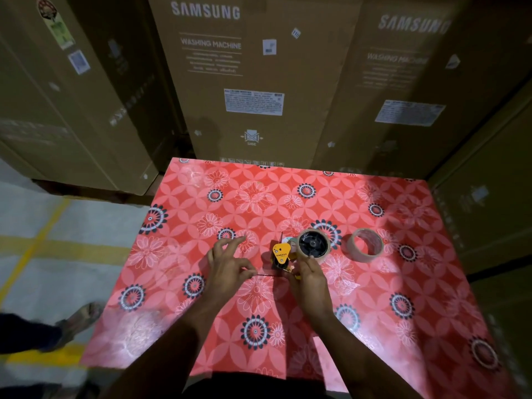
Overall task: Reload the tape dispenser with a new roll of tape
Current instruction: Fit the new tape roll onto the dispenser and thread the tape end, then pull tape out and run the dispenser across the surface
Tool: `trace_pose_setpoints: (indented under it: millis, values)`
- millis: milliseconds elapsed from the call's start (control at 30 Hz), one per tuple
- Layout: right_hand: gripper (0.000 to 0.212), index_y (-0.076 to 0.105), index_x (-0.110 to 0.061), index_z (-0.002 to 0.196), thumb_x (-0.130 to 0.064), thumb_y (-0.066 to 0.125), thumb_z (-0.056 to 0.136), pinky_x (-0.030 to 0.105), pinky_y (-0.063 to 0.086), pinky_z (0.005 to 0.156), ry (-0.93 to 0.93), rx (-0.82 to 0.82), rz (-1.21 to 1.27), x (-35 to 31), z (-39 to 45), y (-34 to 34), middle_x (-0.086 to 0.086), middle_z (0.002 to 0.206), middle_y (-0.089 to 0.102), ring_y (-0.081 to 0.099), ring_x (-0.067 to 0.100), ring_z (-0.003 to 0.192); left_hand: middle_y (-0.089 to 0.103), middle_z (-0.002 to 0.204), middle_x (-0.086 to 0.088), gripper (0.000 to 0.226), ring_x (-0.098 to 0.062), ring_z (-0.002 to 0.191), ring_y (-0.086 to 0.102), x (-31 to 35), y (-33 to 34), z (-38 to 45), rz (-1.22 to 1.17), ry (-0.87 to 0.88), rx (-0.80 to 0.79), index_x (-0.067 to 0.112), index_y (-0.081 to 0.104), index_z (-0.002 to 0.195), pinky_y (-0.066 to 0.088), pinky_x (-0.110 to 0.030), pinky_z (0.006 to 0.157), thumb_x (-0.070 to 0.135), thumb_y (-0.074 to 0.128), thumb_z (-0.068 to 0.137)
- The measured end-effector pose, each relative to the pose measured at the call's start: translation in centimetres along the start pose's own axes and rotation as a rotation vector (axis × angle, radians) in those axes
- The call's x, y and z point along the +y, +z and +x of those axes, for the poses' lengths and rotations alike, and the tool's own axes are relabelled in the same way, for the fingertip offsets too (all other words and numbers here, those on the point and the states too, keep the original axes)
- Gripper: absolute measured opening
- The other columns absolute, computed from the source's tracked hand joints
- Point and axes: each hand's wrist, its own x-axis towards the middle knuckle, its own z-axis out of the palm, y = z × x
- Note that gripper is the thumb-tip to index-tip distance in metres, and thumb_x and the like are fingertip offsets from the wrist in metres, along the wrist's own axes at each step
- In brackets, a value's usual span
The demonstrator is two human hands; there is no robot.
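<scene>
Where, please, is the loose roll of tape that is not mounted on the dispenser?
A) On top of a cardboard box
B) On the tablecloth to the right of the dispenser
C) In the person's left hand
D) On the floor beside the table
B: the loose roll of tape lies on the red floral tablecloth, just right of the dispenser, apart from it and touched by neither hand.

A red flower-patterned surface [288,197] fills the middle of the frame. Tall brown cardboard boxes [250,82] marked SAMSUNG WASHING MACHINE stand behind it. At lower left, a sandalled foot [77,321] rests on the grey floor [43,226] with yellow lines.
</scene>
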Motion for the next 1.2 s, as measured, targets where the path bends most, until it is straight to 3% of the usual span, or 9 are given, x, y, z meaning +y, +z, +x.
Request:
trace_pose_setpoints:
  millis: [200,367,500,633,767,867,933,1033,1200]
  values:
    - [0.03,0.068,-0.004,0.114,-0.01,0.076,0.086,0.032,0.055,0.089,0.056,0.024,0.016,-0.2,0.3,-0.1,0.009,0.119,0.066,0.063,0.023,0.103,0.039,0.15,0.023,0.016,-0.021,0.137,0.024,-1.4,-0.8,0.5,-0.022,0.126,-0.079,0.04,0.079,0.083,0.024,-0.051,0.109,0.051,0.075,0.073]
    - [0.044,0.063,-0.011,0.122,-0.013,0.08,0.082,0.02,0.042,0.08,0.079,-0.021,0.055,-0.1,0.6,-0.7,0.003,0.108,0.06,0.06,0.019,0.098,0.051,0.145,0.018,0.01,-0.022,0.132,0.029,-3.2,-2.2,0.3,0.018,0.038,-0.05,0.039,0.079,0.085,0.03,-0.053,0.107,0.04,0.081,0.075]
    - [0.026,0.066,-0.017,0.101,-0.023,0.082,0.081,0.005,0.036,0.073,0.06,0.078,0.173,0.9,0.5,-2.0,-0.004,0.1,0.06,0.055,0.003,0.088,0.049,0.146,0.018,0.018,-0.022,0.132,0.03,-3.8,-2.3,-1.2,0.062,0.001,-0.081,0.043,0.074,0.093,0.033,-0.052,0.107,0.051,0.077,0.077]
    - [0.013,0.067,-0.019,0.101,-0.026,0.071,0.091,0.01,0.04,0.073,0.244,0.14,0.285,4.8,-1.0,-4.1,-0.005,0.099,0.067,0.062,0.011,0.091,0.05,0.143,0.018,0.027,-0.016,0.128,0.03,-3.2,-1.1,-3.7,0.012,-0.067,-0.017,0.045,0.069,0.107,0.038,-0.052,0.102,0.056,0.07,0.082]
    - [0.028,0.067,-0.019,0.082,-0.045,0.062,0.093,0.025,0.036,0.057,0.631,-0.228,0.64,8.2,-2.4,-4.7,-0.004,0.073,0.063,0.056,0.015,0.064,0.05,0.142,0.014,0.037,-0.009,0.124,0.026,-1.5,0.0,-5.7,-0.058,-0.118,-0.004,0.043,0.063,0.123,0.036,-0.046,0.101,0.053,0.065,0.087]
    - [0.058,0.071,-0.016,0.099,-0.066,0.042,0.095,0.03,0.047,0.064,0.897,-0.598,0.985,9.5,-2.0,-4.8,0.004,0.094,0.07,0.066,0.018,0.083,0.049,0.143,0.013,0.04,-0.006,0.123,0.025,-0.3,0.3,-6.8,-0.064,-0.144,-0.014,0.044,0.058,0.128,0.034,-0.043,0.104,0.051,0.063,0.089]
    - [0.076,0.073,-0.012,0.105,-0.077,0.039,0.088,0.034,0.055,0.067,0.922,-0.801,1.214,10.3,-1.0,-4.7,0.007,0.096,0.072,0.068,0.022,0.083,0.049,0.142,0.016,0.041,-0.004,0.122,0.025,0.4,0.2,-7.1,-0.058,-0.158,-0.017,0.046,0.055,0.129,0.035,-0.043,0.104,0.054,0.06,0.089]
    - [0.103,0.051,0.006,0.137,-0.082,0.035,0.087,0.056,0.04,0.109,0.876,-1.046,1.514,10.3,0.1,-3.9,0.028,0.129,0.055,0.054,0.041,0.118,0.048,0.141,0.017,0.042,-0.003,0.122,0.024,1.2,-0.2,-7.2,-0.045,-0.173,-0.018,0.048,0.053,0.129,0.035,-0.044,0.107,0.057,0.054,0.088]
    - [0.127,0.03,0.003,0.146,-0.098,0.032,0.07,0.061,0.029,0.109,0.811,-1.298,1.651,8.2,0.7,-2.3,0.027,0.147,0.035,0.041,0.045,0.131,0.05,0.139,0.016,0.043,-0.008,0.123,0.028,2.2,-0.7,-7.4,-0.032,-0.189,-0.013,0.043,0.053,0.13,0.04,-0.051,0.105,0.054,0.056,0.089]
